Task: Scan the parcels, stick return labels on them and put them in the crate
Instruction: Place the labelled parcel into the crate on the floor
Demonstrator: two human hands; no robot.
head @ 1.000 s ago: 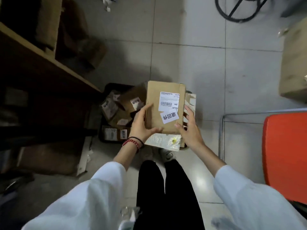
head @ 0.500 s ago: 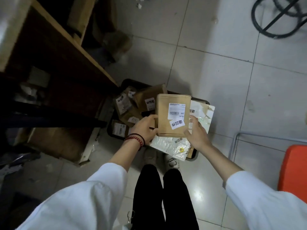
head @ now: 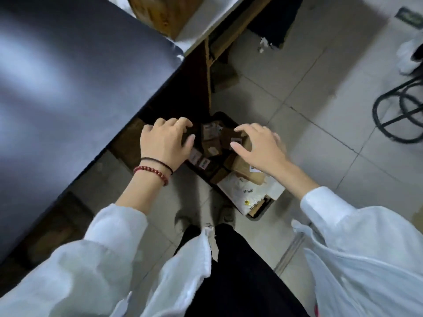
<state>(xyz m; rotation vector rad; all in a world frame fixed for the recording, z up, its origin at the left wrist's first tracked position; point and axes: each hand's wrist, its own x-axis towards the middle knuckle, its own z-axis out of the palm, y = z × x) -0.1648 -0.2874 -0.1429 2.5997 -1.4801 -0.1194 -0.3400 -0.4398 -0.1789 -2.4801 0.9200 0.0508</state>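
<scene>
Released moments ago, the brown parcel (head: 246, 171) now lies in the crate (head: 226, 117); left hand (head: 164, 143) and right hand (head: 259, 147) hover above it, each grip spread, holding nothing.

Both hands hover palm-down over the crate (head: 223, 116): left hand (head: 164, 143) above its left side, right hand (head: 261, 147) above its right, fingers relaxed, empty
</scene>
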